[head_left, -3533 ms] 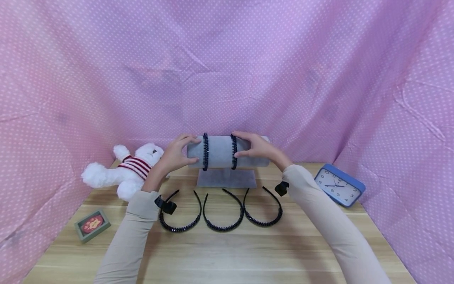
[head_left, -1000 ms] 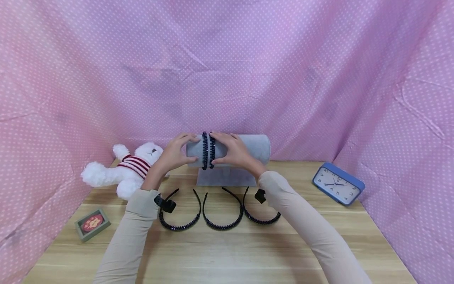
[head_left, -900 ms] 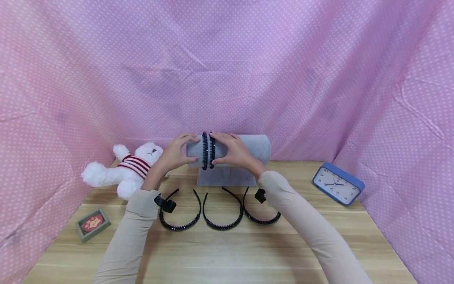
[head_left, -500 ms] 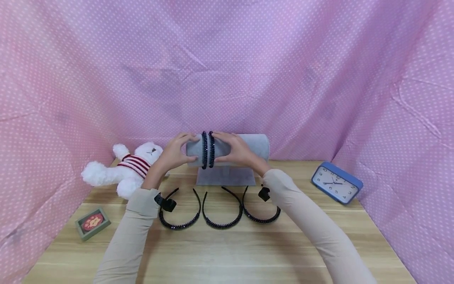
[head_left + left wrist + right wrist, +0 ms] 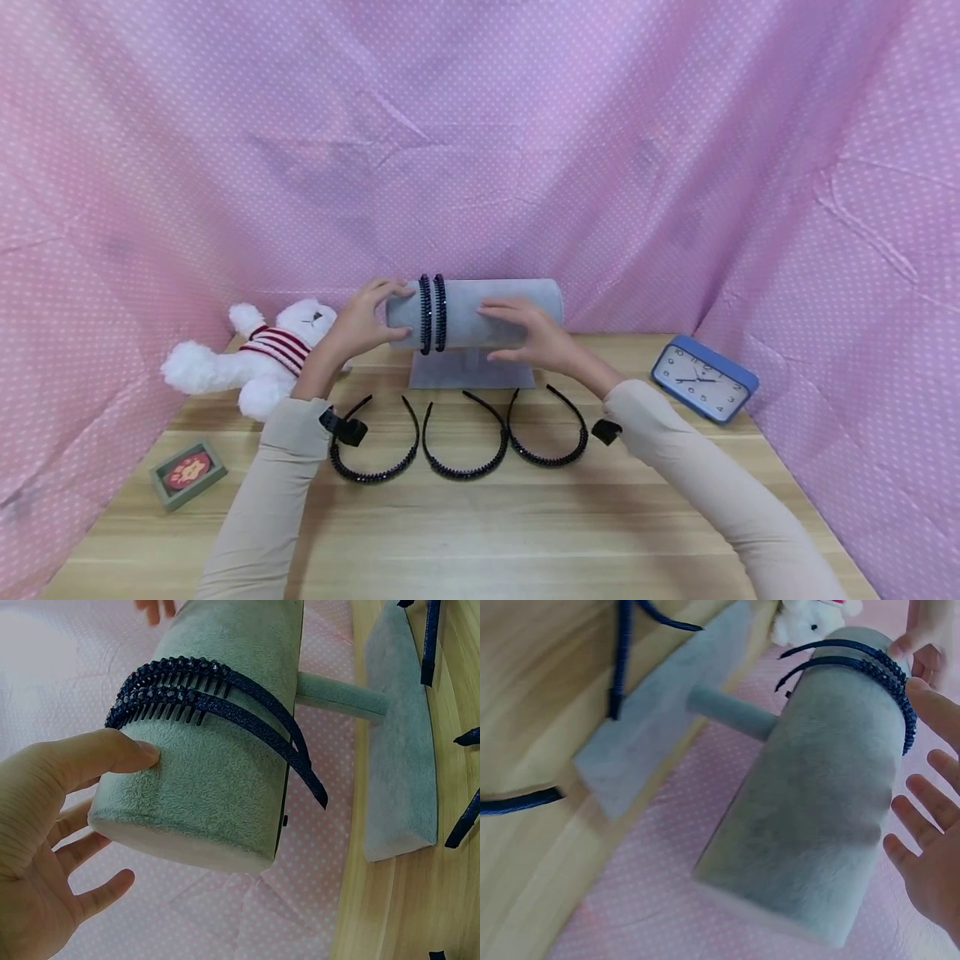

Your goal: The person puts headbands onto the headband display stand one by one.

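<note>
Two black beaded headbands (image 5: 440, 313) (image 5: 157, 697) sit close side by side around the left part of a grey padded roll on a display stand (image 5: 463, 325). My left hand (image 5: 358, 323) holds the roll's left end, thumb on its front close beside the nearer headband in the left wrist view. My right hand (image 5: 538, 335) is off the headbands, fingers spread in front of the roll's right half; the right wrist view shows it holding nothing. In front of the stand's base (image 5: 468, 377), three more black headbands (image 5: 467, 474) lie in a row on the table.
A white plush bear (image 5: 198, 368) in a striped top lies left of the stand. A small green frame (image 5: 187, 475) with a red picture is at the table's left. On the right stands a blue clock (image 5: 701, 379). Pink dotted cloth (image 5: 480, 150) surrounds the wooden table (image 5: 465, 550).
The right hand slid the second headband leftward along the roll to beside the first. It has since let go and drawn back to the right. The left hand stays at the roll's end.
</note>
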A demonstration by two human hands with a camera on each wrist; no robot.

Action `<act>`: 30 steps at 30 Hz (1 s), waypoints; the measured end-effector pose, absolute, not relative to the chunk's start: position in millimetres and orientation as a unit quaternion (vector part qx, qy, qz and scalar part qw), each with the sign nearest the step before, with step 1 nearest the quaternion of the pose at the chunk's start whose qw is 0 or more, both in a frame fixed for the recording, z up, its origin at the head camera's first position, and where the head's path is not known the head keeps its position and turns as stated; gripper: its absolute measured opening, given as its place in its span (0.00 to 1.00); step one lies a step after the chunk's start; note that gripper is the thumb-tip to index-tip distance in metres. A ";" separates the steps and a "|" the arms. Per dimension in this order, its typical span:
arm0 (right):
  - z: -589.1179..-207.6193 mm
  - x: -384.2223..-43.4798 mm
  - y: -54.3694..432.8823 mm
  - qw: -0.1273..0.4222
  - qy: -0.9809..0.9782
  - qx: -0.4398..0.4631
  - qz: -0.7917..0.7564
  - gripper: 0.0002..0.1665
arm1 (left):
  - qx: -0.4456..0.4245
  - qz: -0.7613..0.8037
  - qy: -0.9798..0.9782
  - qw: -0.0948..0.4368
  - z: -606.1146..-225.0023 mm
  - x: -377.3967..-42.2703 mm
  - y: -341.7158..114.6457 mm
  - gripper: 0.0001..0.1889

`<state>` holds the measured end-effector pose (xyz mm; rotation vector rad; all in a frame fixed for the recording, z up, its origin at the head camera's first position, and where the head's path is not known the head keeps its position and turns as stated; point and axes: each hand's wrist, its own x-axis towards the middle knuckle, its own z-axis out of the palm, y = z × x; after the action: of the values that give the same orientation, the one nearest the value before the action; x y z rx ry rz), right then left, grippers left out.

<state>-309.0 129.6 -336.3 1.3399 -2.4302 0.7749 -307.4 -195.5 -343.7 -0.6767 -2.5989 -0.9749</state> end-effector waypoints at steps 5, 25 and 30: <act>-349.7 -295.3 152.0 0.115 -0.832 0.480 0.253 0.40 | -0.238 -0.340 -0.898 0.146 -345.1 -307.7 -195.8 0.31; -402.3 -265.2 223.0 -0.067 -0.850 0.501 0.151 0.22 | -0.243 -0.335 -0.897 0.156 -343.1 -310.0 -198.6 0.32; -406.2 -263.3 233.7 -0.084 -0.853 0.492 0.152 0.20 | -0.238 -0.332 -0.900 0.152 -342.7 -308.6 -198.2 0.32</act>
<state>-263.3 233.7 -406.2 1.6336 -2.8339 0.5040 -308.6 -198.2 -342.7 -0.6824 -2.5836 -0.9536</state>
